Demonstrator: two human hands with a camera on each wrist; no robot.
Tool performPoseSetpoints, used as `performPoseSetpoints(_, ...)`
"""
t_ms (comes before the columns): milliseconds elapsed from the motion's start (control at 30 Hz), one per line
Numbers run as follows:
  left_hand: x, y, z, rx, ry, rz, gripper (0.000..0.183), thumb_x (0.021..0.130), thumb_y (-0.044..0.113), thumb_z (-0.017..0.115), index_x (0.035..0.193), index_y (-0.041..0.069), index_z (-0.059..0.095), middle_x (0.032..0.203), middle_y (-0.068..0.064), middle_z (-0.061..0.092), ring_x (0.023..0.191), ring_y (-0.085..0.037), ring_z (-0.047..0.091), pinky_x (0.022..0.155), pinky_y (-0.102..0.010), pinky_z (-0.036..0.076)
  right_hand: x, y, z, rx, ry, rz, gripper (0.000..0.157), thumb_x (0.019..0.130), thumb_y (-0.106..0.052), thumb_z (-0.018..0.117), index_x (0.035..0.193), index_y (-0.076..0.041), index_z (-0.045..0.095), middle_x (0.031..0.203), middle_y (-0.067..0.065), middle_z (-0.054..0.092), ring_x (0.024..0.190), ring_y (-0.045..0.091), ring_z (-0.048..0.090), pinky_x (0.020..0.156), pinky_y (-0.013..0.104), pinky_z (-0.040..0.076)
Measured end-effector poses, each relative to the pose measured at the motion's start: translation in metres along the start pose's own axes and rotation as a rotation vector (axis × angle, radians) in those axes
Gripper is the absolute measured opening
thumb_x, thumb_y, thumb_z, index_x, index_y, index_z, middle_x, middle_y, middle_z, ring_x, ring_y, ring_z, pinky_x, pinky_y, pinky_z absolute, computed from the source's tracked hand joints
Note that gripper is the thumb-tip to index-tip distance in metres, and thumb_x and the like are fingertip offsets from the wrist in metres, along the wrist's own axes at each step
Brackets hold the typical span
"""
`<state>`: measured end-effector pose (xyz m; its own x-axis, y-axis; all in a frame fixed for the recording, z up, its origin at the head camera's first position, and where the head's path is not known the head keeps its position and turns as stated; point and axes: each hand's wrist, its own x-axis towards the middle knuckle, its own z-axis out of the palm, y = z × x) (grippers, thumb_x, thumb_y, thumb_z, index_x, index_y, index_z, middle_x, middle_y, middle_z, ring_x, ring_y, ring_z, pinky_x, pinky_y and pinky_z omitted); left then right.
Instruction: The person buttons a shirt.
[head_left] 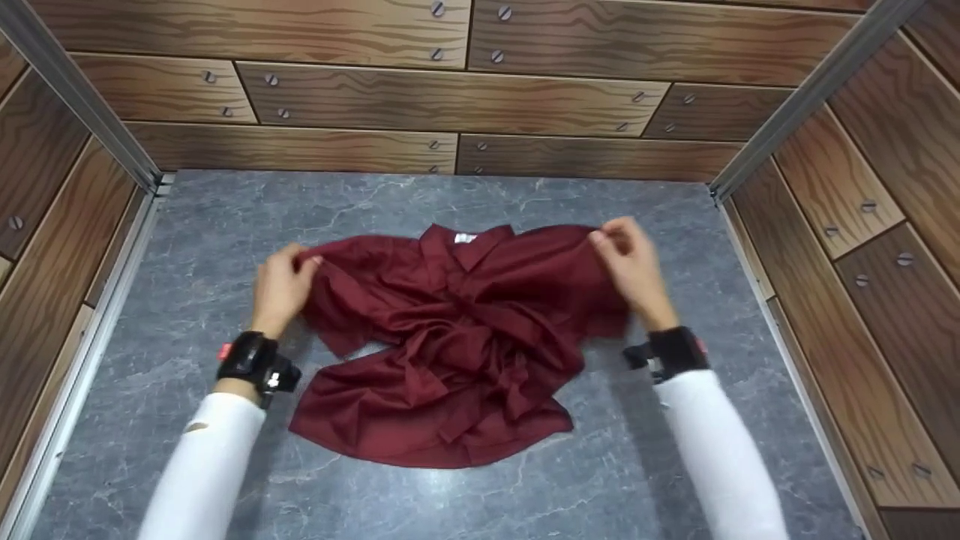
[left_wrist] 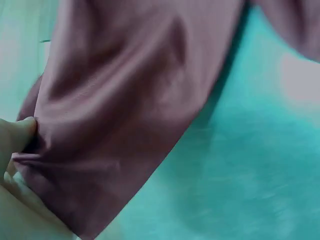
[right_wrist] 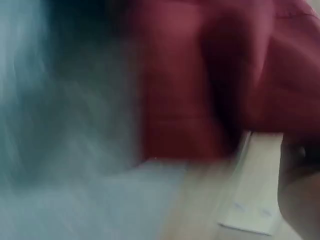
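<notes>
Left hand (head_left: pixel 281 289) & right hand (head_left: pixel 630 266) each pinch red shirt (head_left: pixel 457 337) shoulders.

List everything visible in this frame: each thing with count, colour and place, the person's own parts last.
shirt: one, dark red, crumpled mid-table, collar toward the far wall
table: one, grey marble-patterned, under the shirt
wall panels: wood-grain brown with screws, on three sides
wrist cameras: two, black, one on each wrist
sleeves: two, white, on the forearms
left hand: pinches the shirt's left edge
right hand: pinches the shirt's right edge
</notes>
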<state>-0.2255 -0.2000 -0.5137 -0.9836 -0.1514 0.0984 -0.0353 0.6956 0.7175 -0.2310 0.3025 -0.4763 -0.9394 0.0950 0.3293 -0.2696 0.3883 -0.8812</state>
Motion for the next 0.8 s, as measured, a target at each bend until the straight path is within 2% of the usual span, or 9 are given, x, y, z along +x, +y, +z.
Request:
performPoseSetpoints(133, 0.009, 0.019, -0.022, -0.080, 0.113, 0.047, 0.020, 0.100, 0.013, 0.065, 0.111, -0.002, 0.072, 0.106, -0.023, 0.072, 0.096, -0.037, 0.065, 0.085, -0.050, 0.047, 0.014, -0.021, -0.030, -0.232, 0.186, -0.182, 0.018, 0.096, -0.012, 0.074, 0.101, 0.004, 0.068, 0.084, 0.002, 0.068, 0.072, 0.012, 0.058, 0.069, 0.024, 0.041)
performPoseSetpoints(233, 0.027, 0.033, -0.032, -0.069, 0.186, 0.053, 0.022, 0.101, 0.015, 0.064, 0.114, -0.001, 0.072, 0.110, -0.022, 0.073, 0.100, -0.038, 0.067, 0.088, -0.050, 0.047, 0.037, -0.027, -0.041, -0.484, 0.281, -0.175, 0.023, 0.099, -0.025, 0.071, 0.103, -0.002, 0.069, 0.085, 0.012, 0.072, 0.073, 0.027, 0.064, 0.070, 0.037, 0.045)
performPoseSetpoints(300, 0.043, 0.040, -0.035, -0.023, 0.212, 0.049, 0.024, 0.101, 0.017, 0.063, 0.117, 0.001, 0.071, 0.114, -0.021, 0.073, 0.106, -0.040, 0.067, 0.092, -0.052, 0.046, 0.052, -0.026, -0.044, -0.637, 0.238, -0.075, 0.029, 0.101, -0.033, 0.066, 0.111, -0.005, 0.068, 0.095, 0.017, 0.074, 0.084, 0.038, 0.068, 0.075, 0.050, 0.048)
performPoseSetpoints(400, 0.065, 0.049, -0.034, 0.056, 0.191, 0.026, 0.037, 0.101, 0.011, 0.061, 0.137, 0.002, 0.060, 0.134, -0.024, 0.063, 0.126, -0.045, 0.056, 0.106, -0.055, 0.039, 0.070, -0.021, -0.042, -0.762, 0.040, 0.092, 0.041, 0.104, -0.036, 0.059, 0.130, -0.005, 0.059, 0.120, 0.026, 0.067, 0.109, 0.051, 0.062, 0.090, 0.063, 0.046)
performPoseSetpoints(467, 0.070, 0.052, -0.028, 0.116, 0.161, 0.030, 0.050, 0.098, 0.006, 0.061, 0.146, 0.002, 0.049, 0.145, -0.029, 0.051, 0.133, -0.050, 0.047, 0.110, -0.061, 0.034, 0.068, -0.015, -0.036, -0.777, -0.086, 0.164, 0.046, 0.104, -0.034, 0.057, 0.136, -0.001, 0.053, 0.127, 0.029, 0.060, 0.116, 0.051, 0.057, 0.096, 0.064, 0.044)
performPoseSetpoints(533, 0.064, 0.050, -0.017, 0.166, 0.111, 0.061, 0.056, 0.095, 0.002, 0.062, 0.148, -0.003, 0.043, 0.148, -0.033, 0.042, 0.134, -0.053, 0.042, 0.110, -0.065, 0.033, 0.053, -0.005, -0.026, -0.788, -0.189, 0.172, 0.045, 0.104, -0.033, 0.057, 0.133, 0.002, 0.056, 0.123, 0.028, 0.060, 0.112, 0.048, 0.058, 0.095, 0.063, 0.046)
performPoseSetpoints(633, 0.040, 0.041, 0.004, 0.247, 0.013, 0.145, 0.042, 0.094, 0.006, 0.065, 0.132, -0.008, 0.053, 0.136, -0.036, 0.046, 0.122, -0.055, 0.049, 0.099, -0.067, 0.042, 0.014, 0.014, -0.007, -0.873, -0.312, 0.121, 0.035, 0.103, -0.036, 0.057, 0.110, -0.002, 0.066, 0.099, 0.020, 0.067, 0.092, 0.042, 0.065, 0.078, 0.059, 0.052)
performPoseSetpoints(733, 0.008, 0.028, 0.024, 0.293, -0.145, 0.177, 0.033, 0.100, 0.022, 0.065, 0.116, -0.006, 0.061, 0.121, -0.033, 0.053, 0.111, -0.052, 0.054, 0.090, -0.065, 0.047, -0.025, 0.028, 0.011, -0.974, -0.408, 0.109, 0.044, 0.103, -0.049, 0.056, 0.090, -0.008, 0.067, 0.082, 0.016, 0.067, 0.078, 0.040, 0.067, 0.064, 0.056, 0.053)
performPoseSetpoints(800, -0.010, 0.021, 0.034, 0.307, -0.258, 0.155, 0.046, 0.102, 0.039, 0.061, 0.115, -0.005, 0.063, 0.118, -0.031, 0.055, 0.110, -0.051, 0.056, 0.089, -0.065, 0.048, -0.044, 0.032, 0.018, -1.010, -0.460, 0.149, 0.056, 0.101, -0.062, 0.052, 0.081, -0.011, 0.065, 0.080, 0.016, 0.067, 0.076, 0.040, 0.068, 0.061, 0.056, 0.052)
